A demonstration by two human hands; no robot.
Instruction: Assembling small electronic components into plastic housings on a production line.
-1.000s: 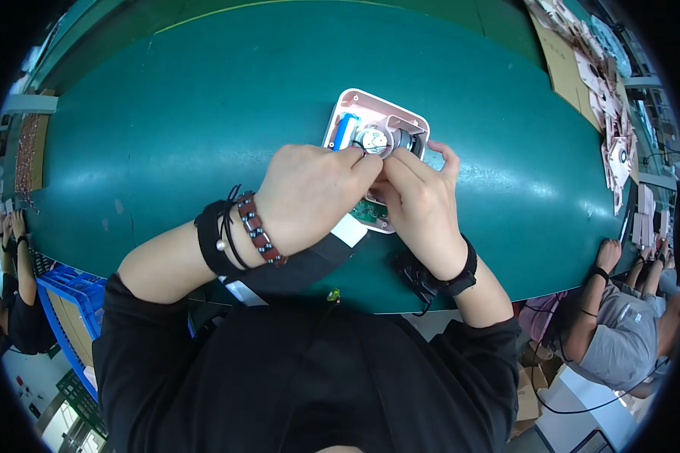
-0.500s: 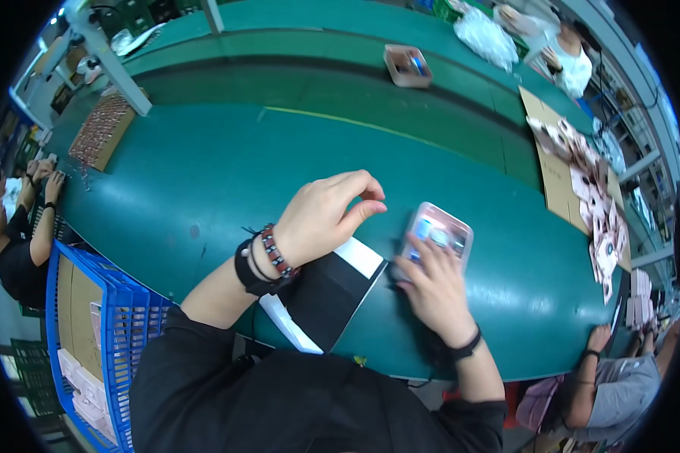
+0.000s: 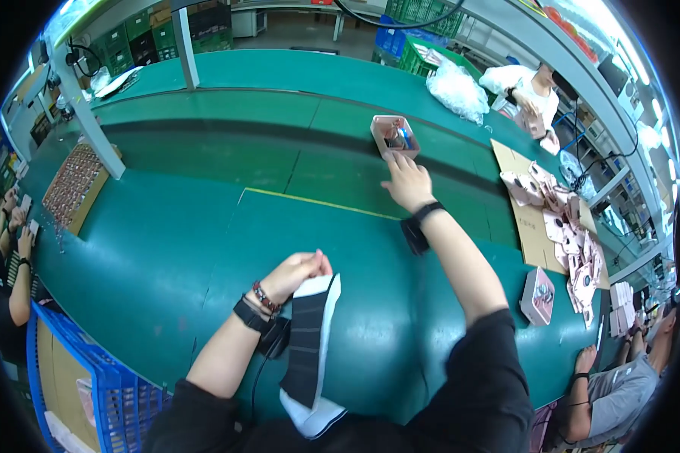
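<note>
On the belt beyond the table stands a pale pink tray [image 3: 374, 128] with small parts in it, blue and metallic. My right hand [image 3: 410, 183] reaches out to its near edge, fingers stretched and thumb apart; whether the fingertips touch the rim I cannot tell. My left hand [image 3: 295, 276] is closed above the near side of the table, and what its curled fingers hold, if anything, is hidden. Right beside it is a long black pad [image 3: 304, 351] with white edges, running down toward me. Another pale pink tray [image 3: 530, 300] with small parts sits at the right.
Pink moulded pieces [image 3: 574, 241] lie heaped on cardboard [image 3: 533, 230] at the right. A box of small reddish parts [image 3: 74, 185] stands far left, above a blue crate [image 3: 121, 400]. Co-workers sit on both sides and across, near a clear plastic bag [image 3: 459, 92].
My right hand has left the nearer tray, which now lies farther right, and has stretched forward to the tray on the belt. My left hand has closed further. The view has tilted up.
</note>
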